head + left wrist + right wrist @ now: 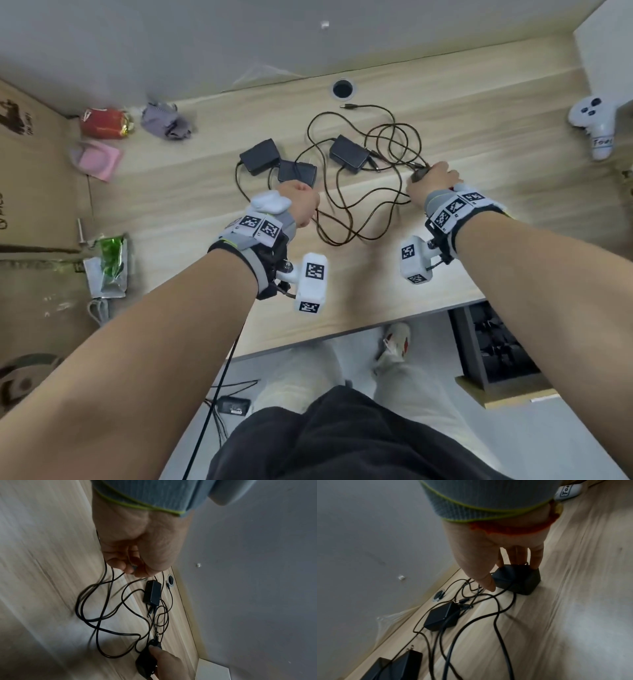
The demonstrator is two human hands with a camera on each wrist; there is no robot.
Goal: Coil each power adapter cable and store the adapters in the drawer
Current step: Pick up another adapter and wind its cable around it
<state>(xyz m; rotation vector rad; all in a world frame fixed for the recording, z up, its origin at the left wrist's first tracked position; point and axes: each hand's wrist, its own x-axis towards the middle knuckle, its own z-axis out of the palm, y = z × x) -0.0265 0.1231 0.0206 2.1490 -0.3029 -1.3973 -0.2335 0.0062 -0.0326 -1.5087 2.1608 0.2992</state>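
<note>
Several black power adapters lie on the wooden desk (479, 102) among tangled black cables (337, 222). My right hand (432, 172) grips one adapter (517, 580) at the right of the tangle, fingers on its far side, thumb (486, 582) on the near side. My left hand (301, 193) is curled and pinches a cable (104, 585) just above the desk. A free adapter (349, 153) sits mid-desk, and two more (258, 156) (296, 171) lie side by side ahead of my left hand. A drawer (496, 349) stands open under the desk's right end.
A white controller (596, 120) lies at the far right. A red packet (102, 122), grey cloth (166, 120), pink item (97, 159) and green packet (109, 260) sit at the left beside a cardboard box (30, 171). A cable hole (342, 89) is near the back edge.
</note>
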